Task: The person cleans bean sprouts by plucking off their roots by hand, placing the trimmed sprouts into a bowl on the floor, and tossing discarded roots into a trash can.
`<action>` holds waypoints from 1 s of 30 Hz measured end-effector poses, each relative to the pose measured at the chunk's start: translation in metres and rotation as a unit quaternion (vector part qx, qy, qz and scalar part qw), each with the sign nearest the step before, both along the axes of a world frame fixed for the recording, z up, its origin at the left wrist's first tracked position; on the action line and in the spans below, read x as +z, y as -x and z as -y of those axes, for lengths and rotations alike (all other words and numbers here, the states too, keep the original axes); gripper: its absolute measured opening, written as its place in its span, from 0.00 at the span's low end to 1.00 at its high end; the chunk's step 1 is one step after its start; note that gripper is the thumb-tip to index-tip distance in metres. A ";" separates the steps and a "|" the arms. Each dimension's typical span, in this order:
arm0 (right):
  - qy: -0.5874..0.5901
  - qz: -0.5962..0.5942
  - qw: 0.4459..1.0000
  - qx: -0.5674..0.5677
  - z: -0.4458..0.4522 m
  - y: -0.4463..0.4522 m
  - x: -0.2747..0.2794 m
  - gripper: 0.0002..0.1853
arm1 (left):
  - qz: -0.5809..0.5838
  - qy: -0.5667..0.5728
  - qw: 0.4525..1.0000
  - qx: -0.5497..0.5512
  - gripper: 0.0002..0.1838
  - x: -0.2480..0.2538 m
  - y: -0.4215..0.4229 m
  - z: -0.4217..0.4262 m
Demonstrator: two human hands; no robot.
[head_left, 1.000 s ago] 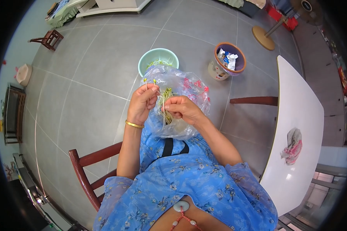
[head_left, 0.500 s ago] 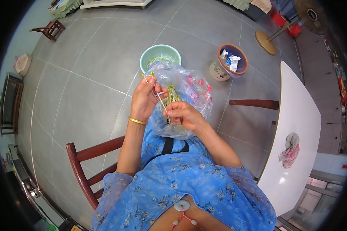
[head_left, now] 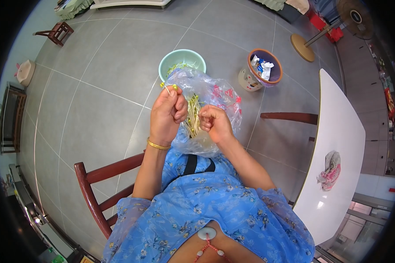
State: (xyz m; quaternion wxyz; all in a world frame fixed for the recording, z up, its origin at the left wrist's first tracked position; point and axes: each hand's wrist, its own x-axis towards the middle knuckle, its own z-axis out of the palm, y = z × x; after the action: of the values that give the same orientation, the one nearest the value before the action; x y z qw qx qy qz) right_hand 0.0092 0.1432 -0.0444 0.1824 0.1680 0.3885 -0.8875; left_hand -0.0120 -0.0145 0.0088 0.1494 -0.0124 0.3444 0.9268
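Note:
Bean sprouts with yellow-green heads stick up from the closed fingers of my left hand [head_left: 167,109], which has a gold bangle at its wrist. My right hand [head_left: 216,122] is closed beside it, thumb and fingertips together; whatever they pinch is too small to name. Below and between the hands, a pile of sprouts [head_left: 192,117] lies in a clear plastic bag [head_left: 224,98] with red print, spread on my lap. Just beyond the bag stands a mint-green basin [head_left: 196,58] on the floor, with sprouts inside.
A waste bin [head_left: 249,81] holding crumpled paper stands ahead to the right. On the right, a white table [head_left: 338,131] bears a crumpled cloth [head_left: 331,171]. A red-brown chair [head_left: 114,168] is at my left. A small stool [head_left: 56,33] and a fan [head_left: 303,47] stand farther off.
My right hand has come away from the sprouts in my left hand and moved slightly up and right. The fingers of my left hand have curled in more tightly around the stems.

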 end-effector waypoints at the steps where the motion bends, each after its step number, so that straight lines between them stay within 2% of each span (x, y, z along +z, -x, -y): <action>1: 0.000 0.000 1.000 -0.002 0.000 0.001 0.000 0.03 | 0.004 0.002 1.000 -0.009 0.09 0.001 0.000 -0.001; 3: -0.118 -0.020 0.993 -0.014 -0.002 0.003 0.001 0.03 | 0.005 0.007 1.000 -0.015 0.08 0.001 0.002 0.000; 5: -0.133 -0.028 0.991 -0.020 -0.005 0.003 -0.006 0.03 | 0.007 0.012 1.000 -0.020 0.06 0.002 0.004 0.000; 7: -0.148 -0.036 0.988 -0.022 -0.007 0.004 -0.007 0.03 | -0.047 0.075 0.996 -0.013 0.06 0.002 0.005 0.000; 8: -0.066 -0.013 0.997 -0.036 -0.008 0.005 -0.006 0.03 | -0.047 0.075 0.996 -0.013 0.06 -0.001 0.006 0.000; 9: 0.016 0.011 0.999 -0.049 -0.009 0.005 -0.005 0.03 | -0.038 0.139 0.989 -0.012 0.07 -0.009 0.009 -0.001; 10: 0.017 0.011 0.999 -0.051 -0.012 0.005 -0.007 0.03 | -0.028 0.204 0.979 -0.010 0.08 -0.017 0.011 -0.002; 11: 0.065 0.009 0.998 -0.024 -0.017 0.004 -0.009 0.04 | -0.029 0.204 0.978 -0.011 0.08 -0.027 0.014 -0.005; 12: 0.112 0.005 0.994 0.003 -0.021 0.004 -0.011 0.05 | -0.111 0.383 0.917 -0.001 0.06 -0.039 0.017 -0.009; 13: 0.113 0.003 0.994 0.003 -0.025 0.004 -0.013 0.05 | -0.189 0.546 0.816 0.009 0.05 -0.050 0.021 -0.014; 14: 0.114 -0.006 0.993 0.021 -0.028 0.003 -0.015 0.06 | -0.190 0.546 0.816 0.010 0.05 -0.063 0.023 -0.019; 16: 0.117 -0.018 0.992 0.038 -0.030 0.002 -0.014 0.07 | -0.287 0.741 0.606 0.039 0.06 -0.070 0.027 -0.029; 17: 0.109 -0.006 0.993 0.035 -0.030 0.001 -0.013 0.08 | -0.258 0.773 0.579 -0.012 0.08 -0.073 0.029 -0.031; 18: 0.101 0.006 0.994 0.032 -0.031 0.000 -0.012 0.09 | -0.260 0.773 0.578 -0.012 0.08 -0.077 0.032 -0.033; 20: 0.103 0.004 0.994 0.028 -0.032 -0.001 -0.012 0.09 | -0.262 0.799 0.539 -0.039 0.07 -0.087 0.038 -0.037; 24: 0.108 0.011 0.994 0.014 -0.040 -0.005 -0.007 0.09 | -0.262 0.785 0.561 -0.022 0.08 -0.076 0.037 -0.037; 27: 0.093 -0.017 0.995 0.012 -0.049 -0.004 -0.009 0.08 | -0.233 0.670 0.705 0.029 0.10 -0.044 0.030 -0.022; 28: 0.095 -0.016 0.995 0.012 -0.049 -0.004 -0.008 0.08 | -0.233 0.671 0.703 0.029 0.10 -0.039 0.030 -0.015; 30: 0.059 -0.013 0.998 0.002 -0.047 -0.001 -0.003 0.07 | -0.205 0.525 0.825 0.027 0.07 -0.020 0.029 -0.003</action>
State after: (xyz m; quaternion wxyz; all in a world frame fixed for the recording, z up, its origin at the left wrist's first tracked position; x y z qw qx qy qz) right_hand 0.0104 0.1905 -0.0473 0.1887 0.1449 0.3377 -0.9107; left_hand -0.0412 -0.0116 -0.0113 0.0211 0.0919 0.8015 0.5905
